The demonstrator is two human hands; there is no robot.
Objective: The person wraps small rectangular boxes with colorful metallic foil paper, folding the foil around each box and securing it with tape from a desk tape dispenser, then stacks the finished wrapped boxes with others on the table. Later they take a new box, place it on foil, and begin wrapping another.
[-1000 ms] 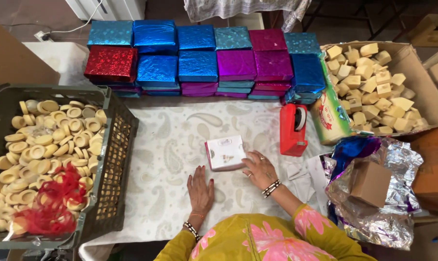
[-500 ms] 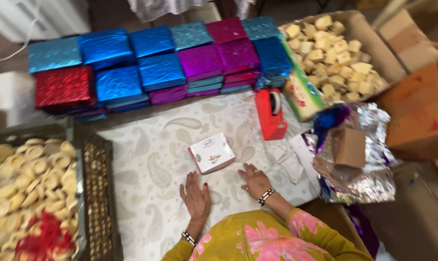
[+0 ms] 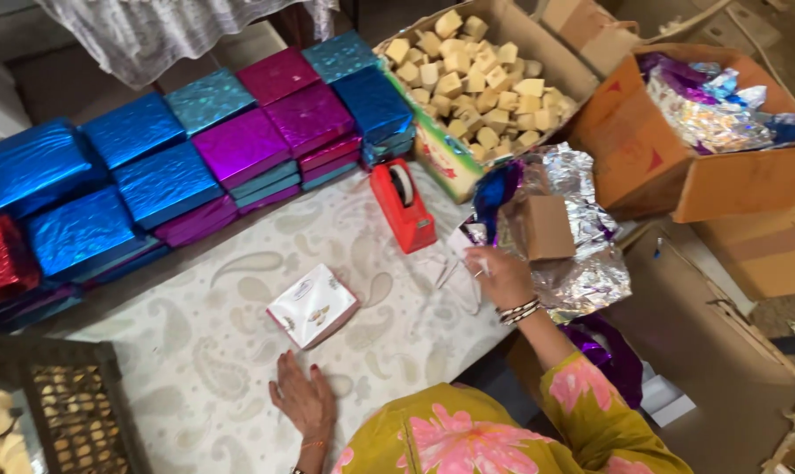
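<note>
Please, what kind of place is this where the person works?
Probably a small gift-packing workshop. Flat boxes wrapped in shiny blue and purple foil are stacked along the table, a carton holds many pale blocks, and a red tape dispenser stands near the right hand.

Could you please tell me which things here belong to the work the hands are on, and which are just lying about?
In hand:
- right hand reaching to the foil sheets
- left hand flat on the tablecloth
- small white box between them

Lying about:
- red tape dispenser
- stacked foil-wrapped boxes
- carton of pale blocks
- black crate
</note>
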